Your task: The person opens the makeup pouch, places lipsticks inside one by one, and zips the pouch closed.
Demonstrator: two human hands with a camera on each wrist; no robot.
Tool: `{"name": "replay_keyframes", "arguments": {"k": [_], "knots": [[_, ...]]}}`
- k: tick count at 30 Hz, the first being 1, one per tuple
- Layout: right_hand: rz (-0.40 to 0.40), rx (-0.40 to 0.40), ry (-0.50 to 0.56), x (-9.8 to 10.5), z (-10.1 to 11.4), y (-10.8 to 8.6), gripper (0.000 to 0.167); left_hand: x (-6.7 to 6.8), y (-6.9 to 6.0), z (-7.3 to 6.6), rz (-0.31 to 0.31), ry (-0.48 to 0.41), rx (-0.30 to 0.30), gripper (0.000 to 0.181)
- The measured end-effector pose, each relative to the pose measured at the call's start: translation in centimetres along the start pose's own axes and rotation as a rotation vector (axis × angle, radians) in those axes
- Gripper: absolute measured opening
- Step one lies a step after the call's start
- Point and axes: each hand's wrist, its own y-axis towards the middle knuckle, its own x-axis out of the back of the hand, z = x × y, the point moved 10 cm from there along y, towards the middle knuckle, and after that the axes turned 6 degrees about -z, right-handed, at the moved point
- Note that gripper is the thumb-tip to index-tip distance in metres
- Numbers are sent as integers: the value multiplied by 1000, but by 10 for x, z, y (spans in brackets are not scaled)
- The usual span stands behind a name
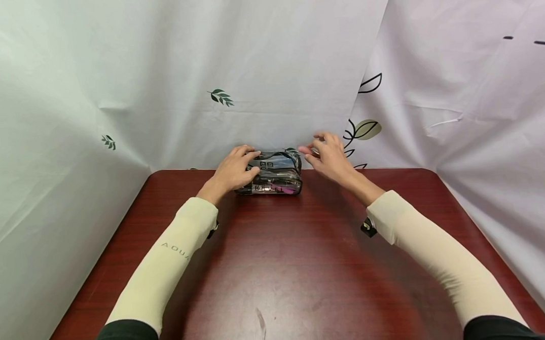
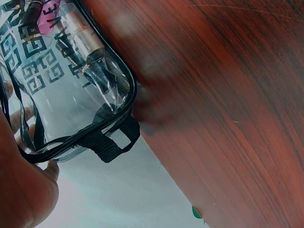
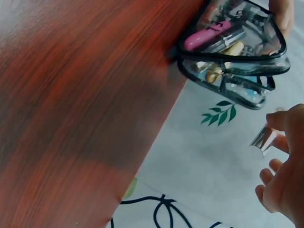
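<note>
A clear cosmetic bag (image 1: 275,182) with black trim stands at the far edge of the table. In the left wrist view its printed wall, black side loop (image 2: 114,142) and a copper-toned tube (image 2: 88,40) inside show closely. My left hand (image 1: 233,169) grips the bag's left end, thumb on the near side and the other fingers partly hidden behind it. To the right of the bag, apart from it, my right hand (image 1: 329,157) pinches a small shiny silvery piece (image 3: 264,138) between thumb and fingers. Its exact kind cannot be told. A pink item (image 3: 206,35) lies inside the bag.
The dark red wooden table (image 1: 281,261) reaches toward me, with a few scuffs near its front. Pale cloth (image 1: 286,63) with leaf prints hangs close behind the bag and along both sides.
</note>
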Motion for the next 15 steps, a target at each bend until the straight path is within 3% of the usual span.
{"name": "replay_keyframes", "arguments": {"k": [8, 15], "knots": [[-60, 120, 44, 0, 31, 1, 23, -2, 2, 2, -7, 12, 2, 63], [-94, 244, -8, -4, 61, -4, 22, -2, 2, 3, -18, 15, 0, 64]]}}
